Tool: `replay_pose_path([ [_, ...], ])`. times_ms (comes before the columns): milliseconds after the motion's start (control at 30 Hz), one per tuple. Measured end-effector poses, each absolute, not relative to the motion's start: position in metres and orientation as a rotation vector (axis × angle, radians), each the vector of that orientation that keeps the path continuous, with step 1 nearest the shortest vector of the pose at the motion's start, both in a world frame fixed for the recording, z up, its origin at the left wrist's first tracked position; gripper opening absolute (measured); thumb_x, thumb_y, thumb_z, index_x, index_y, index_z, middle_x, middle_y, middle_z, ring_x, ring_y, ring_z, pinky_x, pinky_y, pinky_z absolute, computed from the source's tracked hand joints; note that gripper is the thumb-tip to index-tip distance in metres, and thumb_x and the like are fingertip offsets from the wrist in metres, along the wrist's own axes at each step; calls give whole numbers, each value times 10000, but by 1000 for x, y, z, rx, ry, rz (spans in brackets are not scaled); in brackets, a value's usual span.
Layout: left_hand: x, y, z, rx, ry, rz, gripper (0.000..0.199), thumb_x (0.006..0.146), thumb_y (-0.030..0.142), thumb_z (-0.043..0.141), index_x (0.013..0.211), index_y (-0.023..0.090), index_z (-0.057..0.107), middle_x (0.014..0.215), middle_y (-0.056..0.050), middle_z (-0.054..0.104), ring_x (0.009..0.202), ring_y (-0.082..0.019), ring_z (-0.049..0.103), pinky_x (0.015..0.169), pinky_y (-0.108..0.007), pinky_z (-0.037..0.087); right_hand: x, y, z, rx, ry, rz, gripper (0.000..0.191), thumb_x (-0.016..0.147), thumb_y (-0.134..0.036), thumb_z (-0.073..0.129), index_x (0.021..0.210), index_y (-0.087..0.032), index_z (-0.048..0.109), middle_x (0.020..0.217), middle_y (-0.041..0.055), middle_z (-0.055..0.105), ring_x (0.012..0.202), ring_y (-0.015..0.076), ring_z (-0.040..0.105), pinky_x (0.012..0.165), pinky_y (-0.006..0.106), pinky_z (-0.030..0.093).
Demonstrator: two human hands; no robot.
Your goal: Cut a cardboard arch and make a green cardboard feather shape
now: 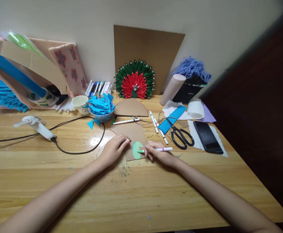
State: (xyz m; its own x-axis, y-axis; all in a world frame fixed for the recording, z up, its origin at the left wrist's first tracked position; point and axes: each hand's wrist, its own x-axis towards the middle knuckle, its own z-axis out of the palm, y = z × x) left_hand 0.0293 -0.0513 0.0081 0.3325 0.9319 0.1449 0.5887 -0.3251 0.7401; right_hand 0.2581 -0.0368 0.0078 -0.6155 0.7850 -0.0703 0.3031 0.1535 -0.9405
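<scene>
A piece of brown cardboard (131, 130) lies on the table with a light green rounded patch (136, 147) coloured on it. My right hand (156, 151) is closed round a white marker (164, 149) with a pink band. The marker's green tip touches the patch. On the cardboard's left side rests my left hand (115, 147), fingers lying on the surface and slightly bent; no held object shows in it. Just behind the cardboard are a capped white marker (126, 121) and a cardboard half-circle (131, 107).
At right lie black-handled scissors (181, 136), a blue strip (171, 119) and a phone (208, 137). A bowl of blue paper pieces (101, 108), a paper cup (80, 104) and a corded glue gun (40, 128) stand left. Behind is a red-green peacock craft (135, 81).
</scene>
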Motion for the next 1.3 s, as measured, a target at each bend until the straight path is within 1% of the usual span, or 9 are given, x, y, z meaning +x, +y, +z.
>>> replay_pose_path([
  [100,29,-52,9,2038,1335,786,323,923,358,333,885,196,609,924,-52,640,869,-178,573,802,-316,433,256,-38,7,-1056,-1952,1390,397,900,-440,416,689,-155,594,607,-5,538,652,131,513,652,252,387],
  [233,29,-54,9,2059,1346,793,337,923,371,325,863,196,607,918,-52,641,868,-183,577,794,-314,435,255,-38,2,-978,-1874,1570,449,902,-474,383,645,-153,565,471,-44,447,479,102,431,560,239,366],
  [300,29,-55,9,2066,1346,801,338,923,373,322,866,196,604,917,-53,642,869,-184,580,792,-313,436,254,-38,0,-1001,-1773,1529,435,894,-488,392,673,-154,561,462,-54,433,451,96,406,527,233,347],
  [433,28,-56,7,2084,1336,817,344,925,373,315,892,185,601,917,-61,639,878,-186,573,799,-314,430,253,-39,-3,-980,-1761,1525,451,891,-491,394,633,-153,544,422,-67,373,414,88,353,480,229,310],
  [800,28,-53,3,2048,1349,838,340,911,390,337,847,194,607,900,-56,639,861,-191,574,788,-308,428,251,-39,0,-1023,-1755,1499,405,888,-475,409,662,-167,543,479,-49,431,457,94,406,496,221,328],
  [933,28,-53,6,2030,1359,834,334,911,387,340,850,196,607,899,-52,639,860,-189,572,785,-306,426,251,-39,2,-1043,-1765,1527,417,895,-468,393,638,-170,533,440,-57,409,429,94,392,519,233,347],
  [1067,28,-53,7,2023,1362,814,339,913,389,345,843,189,609,895,-51,642,858,-183,574,779,-297,423,251,-38,2,-1088,-1739,1441,386,895,-473,394,700,-173,539,524,-34,480,517,111,467,560,236,369],
  [1200,28,-52,7,1982,1368,822,329,911,387,357,853,189,613,907,-51,644,864,-179,575,784,-294,423,251,-37,3,-1120,-1761,1429,416,908,-466,366,644,-176,506,505,-43,427,481,104,419,506,231,323],
  [1300,28,-52,7,1952,1353,827,318,913,380,357,866,191,609,924,-47,640,878,-175,567,797,-295,419,250,-38,4,-1120,-1846,1334,421,922,-440,350,638,-177,517,536,-23,457,569,126,464,562,244,346],
])
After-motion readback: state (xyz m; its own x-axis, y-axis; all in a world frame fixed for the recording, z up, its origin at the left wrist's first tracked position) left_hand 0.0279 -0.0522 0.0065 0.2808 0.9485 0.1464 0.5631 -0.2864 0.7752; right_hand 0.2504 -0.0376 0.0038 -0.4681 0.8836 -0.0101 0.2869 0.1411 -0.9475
